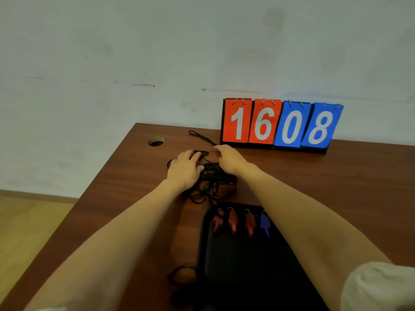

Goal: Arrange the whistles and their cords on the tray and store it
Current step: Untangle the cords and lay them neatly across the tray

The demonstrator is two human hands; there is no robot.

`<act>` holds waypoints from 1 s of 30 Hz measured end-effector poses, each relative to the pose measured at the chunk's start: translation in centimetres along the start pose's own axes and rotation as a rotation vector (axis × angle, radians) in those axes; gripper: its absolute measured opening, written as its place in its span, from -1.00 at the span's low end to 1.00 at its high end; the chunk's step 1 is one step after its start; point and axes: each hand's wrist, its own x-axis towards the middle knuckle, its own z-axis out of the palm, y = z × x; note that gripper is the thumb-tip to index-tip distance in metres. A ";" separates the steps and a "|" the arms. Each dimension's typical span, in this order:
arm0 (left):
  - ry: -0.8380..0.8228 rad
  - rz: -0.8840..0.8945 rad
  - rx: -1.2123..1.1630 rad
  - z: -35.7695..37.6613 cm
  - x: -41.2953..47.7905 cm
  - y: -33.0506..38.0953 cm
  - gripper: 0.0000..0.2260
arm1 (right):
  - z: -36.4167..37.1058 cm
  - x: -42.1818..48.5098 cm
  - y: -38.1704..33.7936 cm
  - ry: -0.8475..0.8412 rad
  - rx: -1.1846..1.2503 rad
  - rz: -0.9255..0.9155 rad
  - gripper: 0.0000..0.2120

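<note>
Presses the tangled cords (211, 187) on the counter (314, 187) under a flat left grip (185, 169), pinches one strand in the right grip (229, 159), beyond the tray (224, 265) holding the whistles (233, 221). Risks cinching knots, tugging whistles askew.

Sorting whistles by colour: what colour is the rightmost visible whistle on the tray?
Blue. The rightmost whistle shows best in the head view.

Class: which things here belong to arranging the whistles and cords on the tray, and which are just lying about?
Job: black tray, red whistles, blue whistle, tangled cords, left hand, right hand.
Lying about: flip scoreboard, cable hole.
</note>
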 end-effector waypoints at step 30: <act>0.185 0.012 -0.622 -7.1 -3.6 7.1 -0.84 | -13.6 -9.2 -5.3 0.477 1.092 -0.157 -0.88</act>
